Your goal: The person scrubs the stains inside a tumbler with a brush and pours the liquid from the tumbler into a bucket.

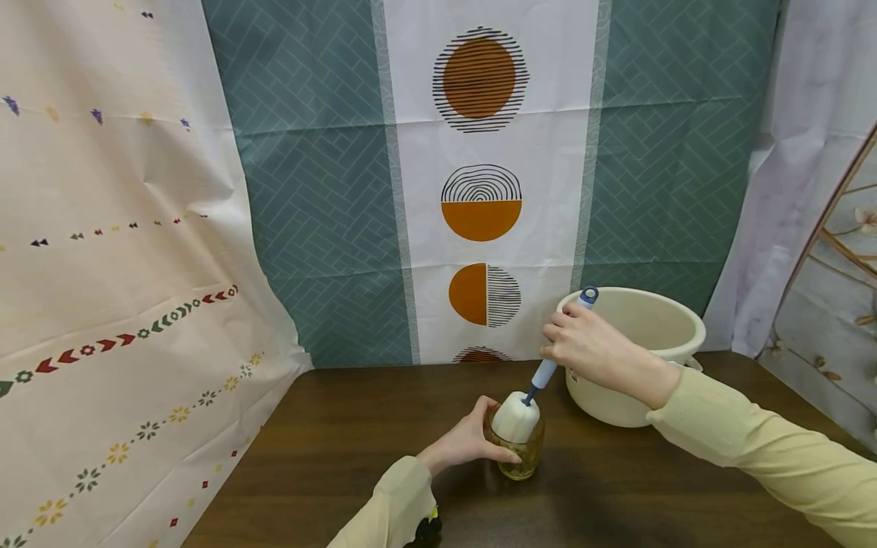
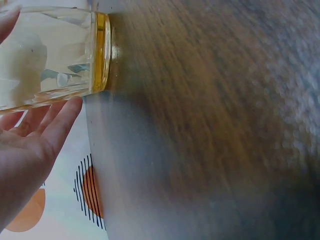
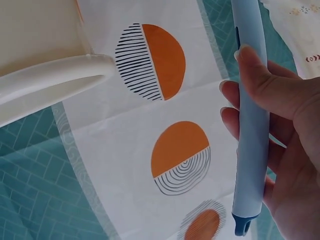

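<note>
The right hand (image 1: 594, 346) grips a blue-handled white sponge brush (image 1: 515, 417), slanting down, toward the desk's (image 1: 363, 411) left edge, into amber glass cup (image 1: 524, 464) clasped by left hand (image 1: 471, 440).

Brown wooden table (image 1: 329, 434) before teal-panelled backdrop (image 1: 322, 205), cream drape (image 1: 123, 274) alongside

On the table (image 1: 329, 426), the glass (image 1: 518, 466) stands in front of the basin (image 1: 606, 401) and to its left, the brush (image 1: 544, 374) has its head in the glass, how deep I cannot surely tell, while a backdrop (image 1: 329, 190) hangs behind and a side cloth (image 1: 123, 297) at left.
</note>
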{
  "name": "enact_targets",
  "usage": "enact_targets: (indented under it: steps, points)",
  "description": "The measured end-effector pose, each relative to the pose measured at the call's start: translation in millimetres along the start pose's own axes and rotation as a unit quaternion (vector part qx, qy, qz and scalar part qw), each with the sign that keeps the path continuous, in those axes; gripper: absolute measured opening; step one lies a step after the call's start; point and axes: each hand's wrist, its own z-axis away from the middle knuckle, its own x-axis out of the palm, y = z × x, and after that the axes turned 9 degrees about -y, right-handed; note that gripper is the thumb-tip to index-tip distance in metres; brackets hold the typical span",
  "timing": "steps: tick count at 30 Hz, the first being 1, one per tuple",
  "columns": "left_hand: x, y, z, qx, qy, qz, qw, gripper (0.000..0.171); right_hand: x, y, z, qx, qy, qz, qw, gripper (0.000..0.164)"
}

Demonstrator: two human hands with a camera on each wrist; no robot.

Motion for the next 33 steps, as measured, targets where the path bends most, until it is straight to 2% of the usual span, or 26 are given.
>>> enact_targets:
  steps: [8, 25, 33]
  points:
    - [0.1, 0.9, -0.3, -0.003, -0.001, -0.003, 1.0, 0.065, 5.0, 1.4, 2.2, 0.006, 0.004, -0.011, 1.0, 0.023]
    - [1.0, 0.7, -0.7, -0.013, 0.0, -0.01, 0.9999, 0.066, 7.1, 3.5, 6.0, 0.02, -0.022, 0.024, 0.999, 0.02]
    - [0.9, -0.1, -1.2, -0.014, 0.003, -0.014, 0.9998, 0.067, 6.5, 4.4, 6.6, 0.021, -0.02, 0.023, 0.999, 0.02]
